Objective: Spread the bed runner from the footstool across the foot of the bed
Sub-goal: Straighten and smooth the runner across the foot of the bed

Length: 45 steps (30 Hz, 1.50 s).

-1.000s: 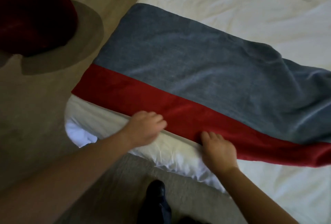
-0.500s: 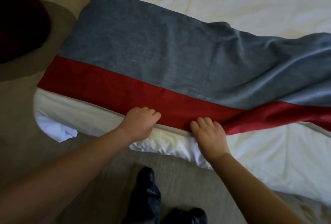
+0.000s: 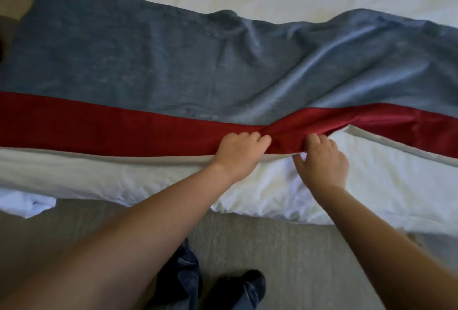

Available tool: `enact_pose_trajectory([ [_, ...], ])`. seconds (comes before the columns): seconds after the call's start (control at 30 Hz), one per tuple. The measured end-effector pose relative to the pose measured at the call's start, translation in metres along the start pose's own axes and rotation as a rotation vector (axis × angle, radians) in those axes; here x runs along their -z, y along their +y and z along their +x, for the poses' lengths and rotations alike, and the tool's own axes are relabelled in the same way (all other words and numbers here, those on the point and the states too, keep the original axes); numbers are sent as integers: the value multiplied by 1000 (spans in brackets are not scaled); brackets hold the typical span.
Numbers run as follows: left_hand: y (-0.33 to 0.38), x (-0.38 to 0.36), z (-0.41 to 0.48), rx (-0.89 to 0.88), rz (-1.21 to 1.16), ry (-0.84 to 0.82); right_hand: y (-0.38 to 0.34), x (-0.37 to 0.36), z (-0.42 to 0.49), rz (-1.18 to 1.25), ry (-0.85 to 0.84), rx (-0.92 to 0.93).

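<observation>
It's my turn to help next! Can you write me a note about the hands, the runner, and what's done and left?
The left hand grips the red edge of the bed runner; the right hand pinches it alongside.
The runner lies across the foot of the bed.
Done: its left part is flat.
Left: smooth the bunched, wrinkled right part and straighten its edge.
</observation>
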State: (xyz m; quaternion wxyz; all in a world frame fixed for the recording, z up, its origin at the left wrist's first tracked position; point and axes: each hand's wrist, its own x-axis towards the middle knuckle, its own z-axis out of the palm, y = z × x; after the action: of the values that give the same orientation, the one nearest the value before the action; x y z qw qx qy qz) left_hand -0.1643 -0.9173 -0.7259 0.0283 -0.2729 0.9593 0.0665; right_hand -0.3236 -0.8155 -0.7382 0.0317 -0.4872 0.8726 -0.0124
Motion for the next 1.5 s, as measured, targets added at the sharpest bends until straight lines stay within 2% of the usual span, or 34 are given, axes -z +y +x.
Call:
enact_pose_trajectory([
  [0.2, 43, 12, 46, -108, 63, 252, 43, -11, 28, -19, 53, -131],
  [0.3, 52, 5, 51, -138, 78, 216, 68, -12, 46, -68, 45, -186],
  [0.43, 57, -6, 54, -96, 105, 146, 103, -15, 64, -146, 23, -59],
  [0.53, 63, -13, 52, -102, 23, 137, 122, -14, 66, -203, -68, 103],
  [0.6, 72, -18, 46, -137, 1, 106, 135, -11, 55, -157, -130, 189],
  [0.8, 98, -32, 24, -226, 25, -57, 183, 6, -4, -177, -345, 351],
  [0.87, 101, -35, 22, -250, 29, -96, 188, 8, -20, -159, -315, 412],
  [0.97, 109, -31, 22, -268, 44, -127, 190, 7, -39, -117, -174, 472],
  [1.1, 125, -32, 24, -276, 46, -96, 209, 5, -40, -205, -56, 322],
  [1.17, 128, -35, 23, -281, 11, -108, 219, 5, -38, -187, -86, 271],
  [1.27, 126, -41, 20, -294, -16, -184, 226, 4, -46, -188, -175, 311],
  [1.5, 150, -33, 27, -261, 39, -162, 231, 5, -68, -138, -93, 328],
])
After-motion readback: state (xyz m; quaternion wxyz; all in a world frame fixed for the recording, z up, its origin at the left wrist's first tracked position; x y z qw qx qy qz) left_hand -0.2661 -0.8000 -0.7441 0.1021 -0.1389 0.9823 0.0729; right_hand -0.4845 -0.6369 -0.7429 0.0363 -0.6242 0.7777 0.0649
